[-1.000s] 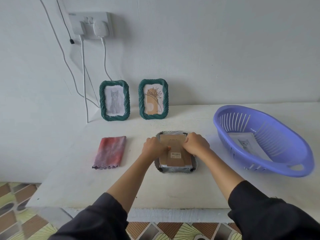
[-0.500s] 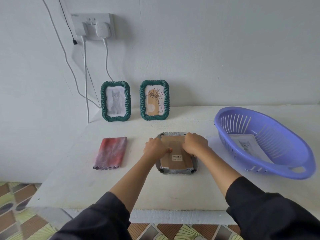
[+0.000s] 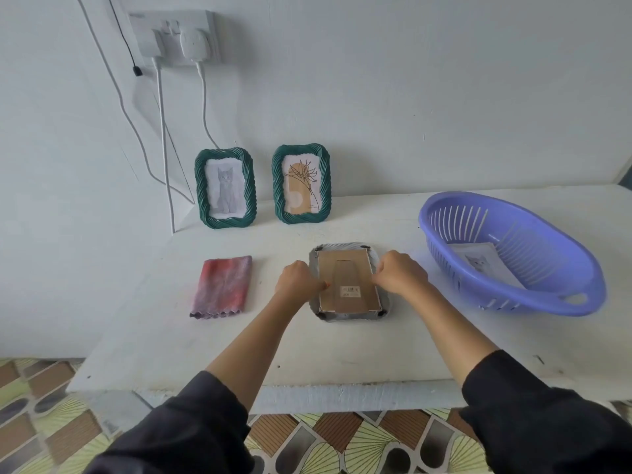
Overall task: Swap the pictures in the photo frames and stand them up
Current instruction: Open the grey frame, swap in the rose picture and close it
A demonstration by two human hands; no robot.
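A grey photo frame (image 3: 349, 315) lies face down in the middle of the white table, its brown backing board (image 3: 345, 278) facing up. My left hand (image 3: 297, 282) has curled fingers whose tips pinch the board's left edge. My right hand (image 3: 400, 273) does the same at the right edge. Two green twisted frames stand against the wall behind: one with a cat drawing (image 3: 225, 188), one with a plant drawing (image 3: 301, 184). A loose cat picture (image 3: 478, 262) lies inside the purple basket (image 3: 533, 311).
A folded red-purple cloth (image 3: 222, 285) lies left of the grey frame. White cables (image 3: 165, 148) hang from a wall socket down behind the table's left corner. The table's front edge (image 3: 342, 391) is close to my body, with patterned floor tiles below.
Both hands have slid outward from on top of the backing board to its left and right edges, so more of the board shows. The frame has stayed in place.
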